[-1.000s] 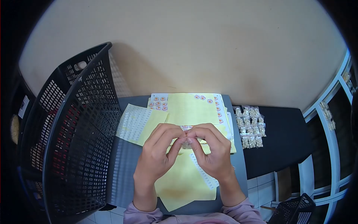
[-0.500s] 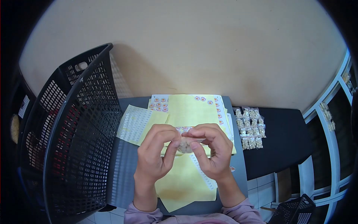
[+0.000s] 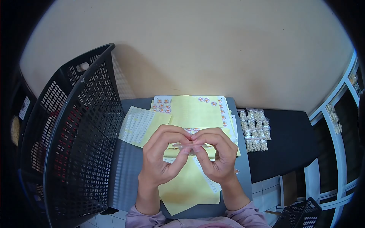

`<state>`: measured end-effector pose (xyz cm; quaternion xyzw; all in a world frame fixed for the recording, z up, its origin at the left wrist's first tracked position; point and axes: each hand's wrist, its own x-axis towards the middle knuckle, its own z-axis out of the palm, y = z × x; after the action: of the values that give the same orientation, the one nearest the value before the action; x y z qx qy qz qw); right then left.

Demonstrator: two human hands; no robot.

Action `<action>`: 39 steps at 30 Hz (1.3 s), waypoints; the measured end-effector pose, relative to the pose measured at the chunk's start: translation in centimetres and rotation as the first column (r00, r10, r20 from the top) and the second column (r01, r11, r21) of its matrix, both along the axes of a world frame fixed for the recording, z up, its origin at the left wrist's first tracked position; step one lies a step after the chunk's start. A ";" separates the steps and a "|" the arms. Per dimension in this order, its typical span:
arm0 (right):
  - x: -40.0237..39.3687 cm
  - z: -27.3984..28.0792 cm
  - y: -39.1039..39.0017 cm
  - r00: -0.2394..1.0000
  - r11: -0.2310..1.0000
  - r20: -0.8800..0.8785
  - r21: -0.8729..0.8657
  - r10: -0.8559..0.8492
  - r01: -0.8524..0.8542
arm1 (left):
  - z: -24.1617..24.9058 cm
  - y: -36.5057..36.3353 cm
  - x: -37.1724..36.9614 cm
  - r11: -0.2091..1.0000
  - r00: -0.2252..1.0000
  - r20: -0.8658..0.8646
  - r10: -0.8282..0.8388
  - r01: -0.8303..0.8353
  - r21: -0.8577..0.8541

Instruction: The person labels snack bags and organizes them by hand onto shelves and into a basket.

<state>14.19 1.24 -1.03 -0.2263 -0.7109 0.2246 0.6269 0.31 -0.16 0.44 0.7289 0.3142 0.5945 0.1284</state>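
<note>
My left hand (image 3: 162,157) and my right hand (image 3: 217,156) meet over the middle of the table, thumbs and index fingers pinching the top edge of a small clear plastic bag (image 3: 192,146). Most of the bag is hidden by the fingers, and its contents hardly show. Beneath the hands lie sheets of round orange-and-white stickers (image 3: 162,106) with bare yellow backing (image 3: 195,110). A sheet of small printed labels (image 3: 134,124) rests to the left. Closer to my body is another yellow backing sheet (image 3: 190,188) with a strip of labels (image 3: 207,174).
A tall black perforated crate (image 3: 81,125) stands on the left. Several filled small bags (image 3: 255,129) lie in rows on a black surface (image 3: 287,140) at the right. A smaller black basket (image 3: 300,214) sits low at the right, below a pale metal rack (image 3: 340,167).
Both hands have drawn together along the bag's top edge, fingertips now nearly touching. The bag's pale contents, visible earlier between the hands, are now mostly hidden.
</note>
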 end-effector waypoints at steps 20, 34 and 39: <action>0.1 -0.1 0.2 0.998 0.998 0.035 0.045 -0.047 0.045 | -0.4 -0.1 0.4 0.995 0.998 0.055 0.008 -0.003 -0.095; 1.3 0.3 0.5 0.976 0.969 0.067 0.147 -0.209 0.197 | -0.1 -0.3 0.0 0.990 0.990 -0.057 0.131 -0.133 -0.049; 1.7 0.4 0.6 0.975 0.968 0.069 0.149 -0.213 0.201 | 0.2 -0.5 -0.2 0.986 0.987 -0.066 0.149 -0.153 -0.069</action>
<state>15.85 1.81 -0.66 -0.2636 -0.7233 0.0975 0.6308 0.08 -0.71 0.59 0.7155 0.3942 0.5680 0.1004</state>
